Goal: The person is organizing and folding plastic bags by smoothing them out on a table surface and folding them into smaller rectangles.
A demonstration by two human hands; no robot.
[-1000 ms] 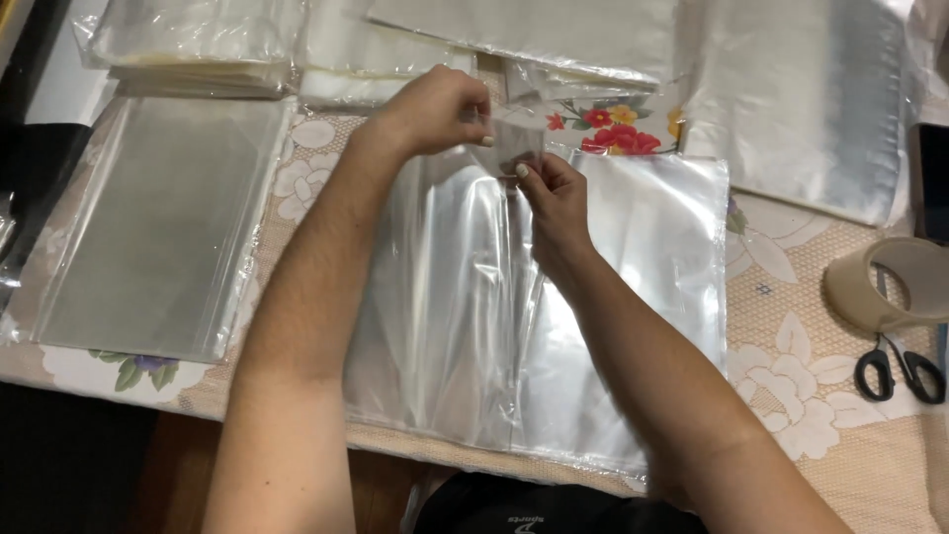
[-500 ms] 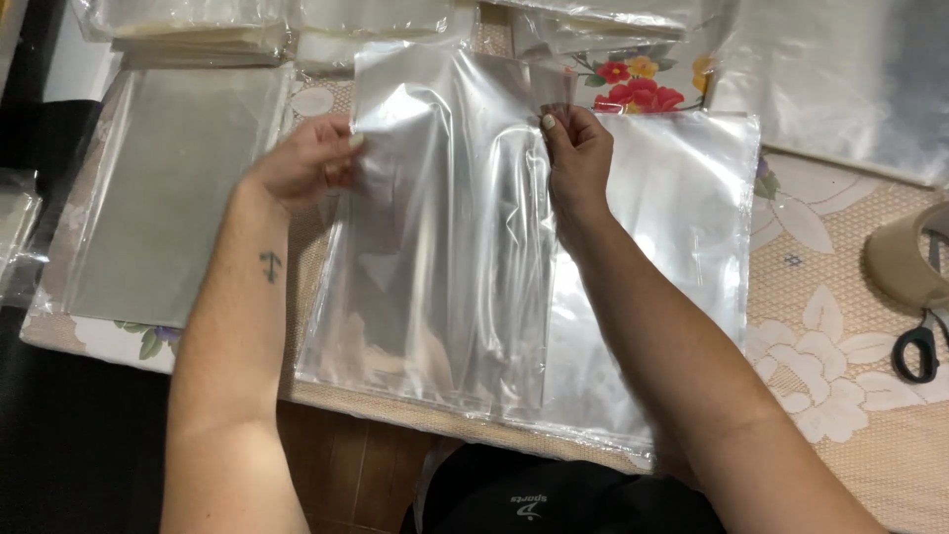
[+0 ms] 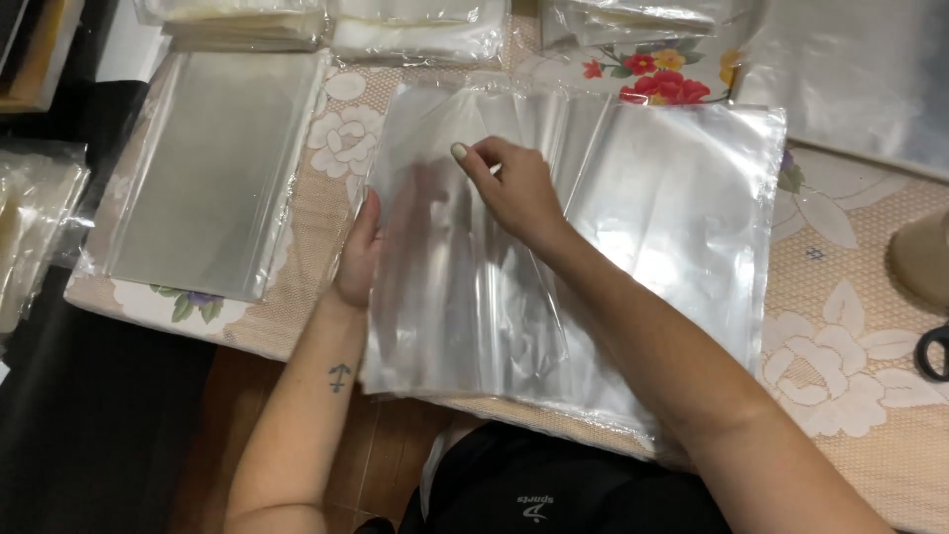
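Clear plastic bags (image 3: 633,247) looked thin, glossy, smooth, with soft creases. At 10 o'clock, plastic sleeve stack (image 3: 208,168) showed a duller grey sheen. Tablecloth (image 3: 850,376) appeared matt, finely woven-textured, floral printed. Scissors handle (image 3: 934,351), 3 o'clock: black plastic.

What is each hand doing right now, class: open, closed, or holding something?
Left hand: partly under the clear plastic bag, gripping its left edge.
Right hand: fingers pinched on the top layer of the same bag.
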